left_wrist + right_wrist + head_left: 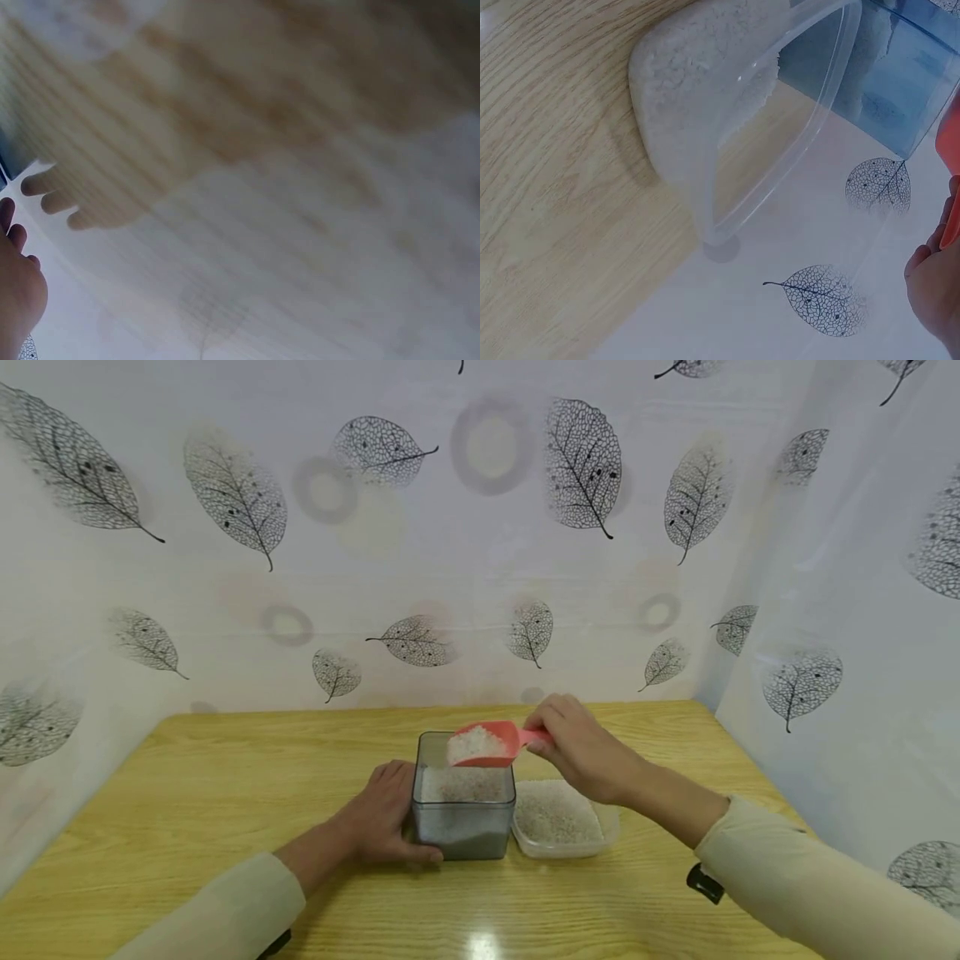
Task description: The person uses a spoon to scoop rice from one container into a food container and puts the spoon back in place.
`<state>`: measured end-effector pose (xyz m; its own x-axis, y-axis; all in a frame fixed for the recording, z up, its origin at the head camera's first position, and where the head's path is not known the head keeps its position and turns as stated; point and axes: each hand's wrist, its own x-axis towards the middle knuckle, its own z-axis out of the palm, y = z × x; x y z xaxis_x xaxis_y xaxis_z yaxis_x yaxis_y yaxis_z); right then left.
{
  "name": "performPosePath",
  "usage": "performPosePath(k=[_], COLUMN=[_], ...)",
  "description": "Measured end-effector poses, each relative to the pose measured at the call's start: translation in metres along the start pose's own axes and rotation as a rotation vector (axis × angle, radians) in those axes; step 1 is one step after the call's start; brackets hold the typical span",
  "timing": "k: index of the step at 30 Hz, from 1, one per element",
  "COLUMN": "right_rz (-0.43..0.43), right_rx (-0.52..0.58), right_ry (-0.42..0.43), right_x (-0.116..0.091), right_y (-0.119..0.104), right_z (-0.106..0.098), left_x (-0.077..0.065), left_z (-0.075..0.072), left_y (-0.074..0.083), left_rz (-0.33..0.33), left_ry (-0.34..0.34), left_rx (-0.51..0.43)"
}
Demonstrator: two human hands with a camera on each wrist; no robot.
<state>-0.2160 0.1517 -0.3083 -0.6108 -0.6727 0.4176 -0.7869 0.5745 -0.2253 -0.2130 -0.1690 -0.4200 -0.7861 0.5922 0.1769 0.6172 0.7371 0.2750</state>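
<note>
My right hand (581,752) grips the handle of a red-pink scoop (507,735) heaped with white rice (477,743). The scoop is above the mouth of a clear grey, square-topped bin (465,833), overlapping its back right rim in the head view. More rice lies inside this bin. My left hand (386,818) rests against the bin's left side, fingers extended and thumb along the front. Only part of that hand (19,277) shows in the left wrist view. The right wrist view catches the scoop (949,142) at its right edge.
Right beside the bin stands a low clear plastic tub (609,831) with rice in it; the right wrist view shows its rim (814,142) close up. Both containers sit on a wooden table (262,777). A leaf-patterned sheet (465,552) hangs behind and along the sides.
</note>
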Motion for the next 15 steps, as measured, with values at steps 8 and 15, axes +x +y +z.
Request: performPosePath(k=[8, 15], right_rz=[-0.041, -0.017], right_rx=[-0.017, -0.027], right_ry=[0.07, 0.087], right_x=[-0.007, -0.02], right_y=[0.012, 0.022], right_z=[-0.013, -0.023], left_x=[0.0, 0.0], left_z=[0.0, 0.002], left_y=[0.0, -0.001], left_rz=[0.001, 0.012], left_ry=[-0.002, 0.006], left_rx=[0.007, 0.018])
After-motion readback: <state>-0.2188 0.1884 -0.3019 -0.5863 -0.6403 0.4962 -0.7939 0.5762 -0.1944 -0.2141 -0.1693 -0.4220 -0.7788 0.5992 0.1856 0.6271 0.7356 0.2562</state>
